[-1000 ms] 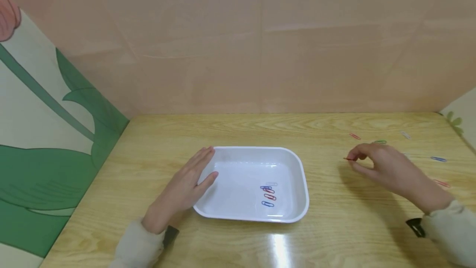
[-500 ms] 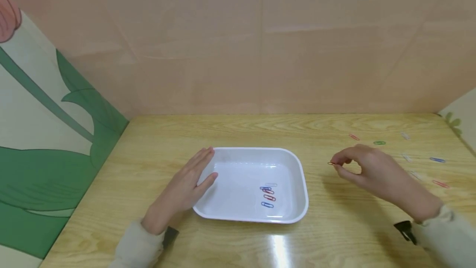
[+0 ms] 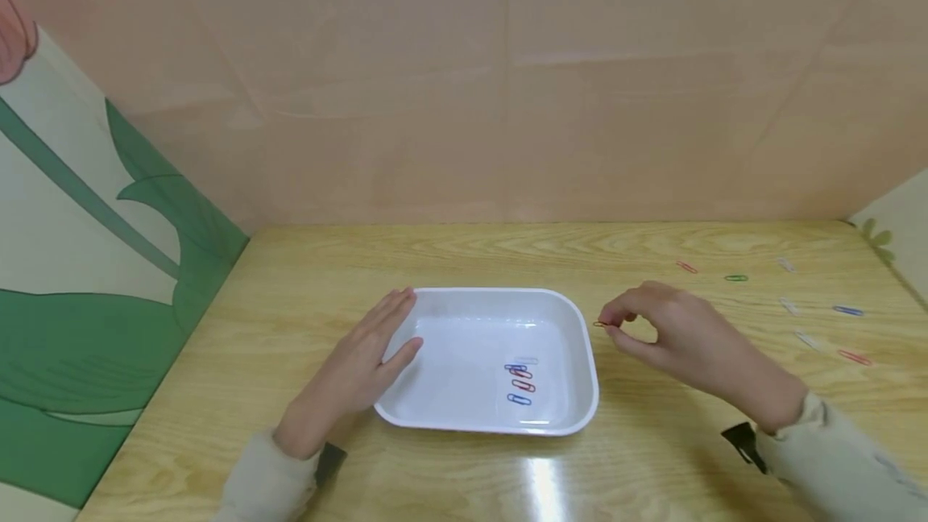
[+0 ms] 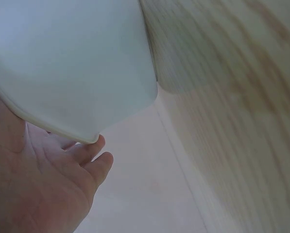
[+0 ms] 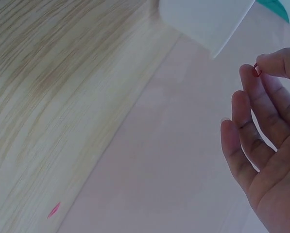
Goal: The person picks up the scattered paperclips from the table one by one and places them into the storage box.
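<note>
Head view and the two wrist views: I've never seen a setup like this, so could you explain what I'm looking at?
There's no machine at work here, just a person's two bare hands. The head view comes from a camera worn on the head, looking forward and down; each wrist view comes from a camera worn on that wrist. On the wood-grain table sits a white tray with several paper clips inside. More loose clips lie scattered to the right. The left hand rests against the tray's left side, while the right hand pinches a red paper clip.
</note>
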Motion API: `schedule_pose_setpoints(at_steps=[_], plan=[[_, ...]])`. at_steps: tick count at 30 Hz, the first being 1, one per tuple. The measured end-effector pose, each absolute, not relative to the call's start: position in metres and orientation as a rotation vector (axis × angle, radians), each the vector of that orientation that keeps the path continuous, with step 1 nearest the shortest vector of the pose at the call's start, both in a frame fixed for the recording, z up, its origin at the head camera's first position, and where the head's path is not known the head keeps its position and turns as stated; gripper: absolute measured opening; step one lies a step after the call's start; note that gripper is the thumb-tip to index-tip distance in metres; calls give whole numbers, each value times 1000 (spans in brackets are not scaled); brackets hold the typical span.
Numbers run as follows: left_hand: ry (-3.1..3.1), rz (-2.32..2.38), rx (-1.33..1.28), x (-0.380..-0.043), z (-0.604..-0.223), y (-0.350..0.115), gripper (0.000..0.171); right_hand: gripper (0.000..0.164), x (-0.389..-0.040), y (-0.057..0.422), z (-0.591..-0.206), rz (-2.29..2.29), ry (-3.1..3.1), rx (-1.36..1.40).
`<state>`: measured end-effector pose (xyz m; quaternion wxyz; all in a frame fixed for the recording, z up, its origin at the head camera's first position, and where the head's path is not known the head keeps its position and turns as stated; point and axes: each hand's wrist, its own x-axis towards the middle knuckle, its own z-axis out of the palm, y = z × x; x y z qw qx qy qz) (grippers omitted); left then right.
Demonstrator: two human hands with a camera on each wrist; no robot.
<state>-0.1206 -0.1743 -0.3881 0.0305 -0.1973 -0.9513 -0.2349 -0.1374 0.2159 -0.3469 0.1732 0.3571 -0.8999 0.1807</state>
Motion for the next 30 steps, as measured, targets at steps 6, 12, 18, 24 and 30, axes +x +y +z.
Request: schedule_pose_setpoints(at_steps=[6, 12, 18, 24, 30], plan=[[-2922, -717, -614, -120, -388, -175, 63, 24, -136, 199, -345, 572, -2542, 1047], [-2920, -713, -617, -120, -388, -175, 63, 20, -136, 184, -348, 618, -2569, 1076], [-2923, -709, -614, -120, -388, -175, 64, 15, -137, 170, -352, 654, -2619, 1102], [-2910, -698, -615, -120, -389, -174, 65, 12, -141, 159, -358, 669, -2649, 1155], [-2901, -697, -621, -120, -390, -175, 66, 11, -145, 153, -363, 697, -2687, 1191]])
